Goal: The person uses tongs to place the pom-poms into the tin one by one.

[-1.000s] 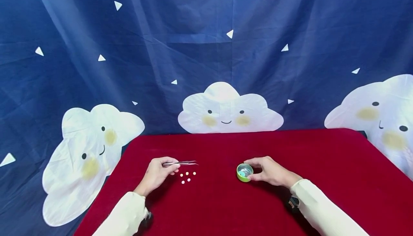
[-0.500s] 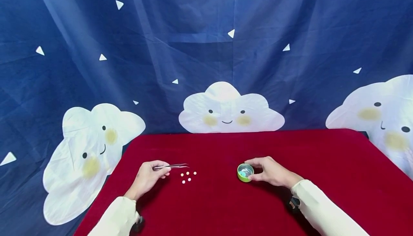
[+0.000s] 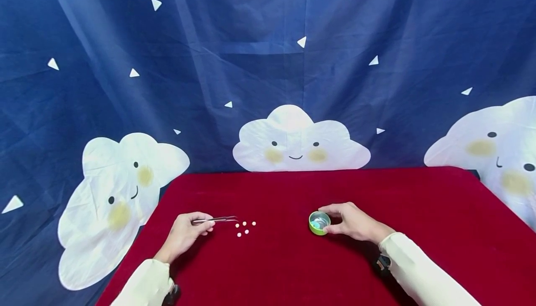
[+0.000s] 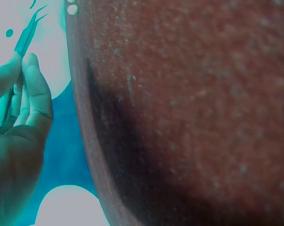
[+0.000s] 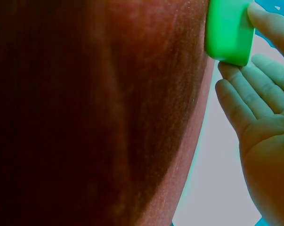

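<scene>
My left hand [image 3: 184,232] pinches slender metal tweezers [image 3: 217,220] between thumb and fingers, their thin bent tips pointing right. In the left wrist view the two tips of the tweezers [image 4: 29,33] are spread apart, with nothing between them. Just right of the tips, several small whitish round pellets [image 3: 246,231] lie loose on the red cloth. Farther right, my right hand [image 3: 353,222] holds a small round green tin [image 3: 317,232] by its side, thumb nearest me and fingers behind. The tin is uncovered at the top, silvery inside, with something light blue at its bottom.
A red cloth [image 3: 284,269] covers the table, whose far edge meets a dark blue curtain [image 3: 259,78] printed with smiling clouds and white triangles. Bare red cloth separates the pellets from the tin.
My left hand has drawn back to the left and slightly down with the tweezers, from above the pellets to beside them. The right hand and tin stay in place.
</scene>
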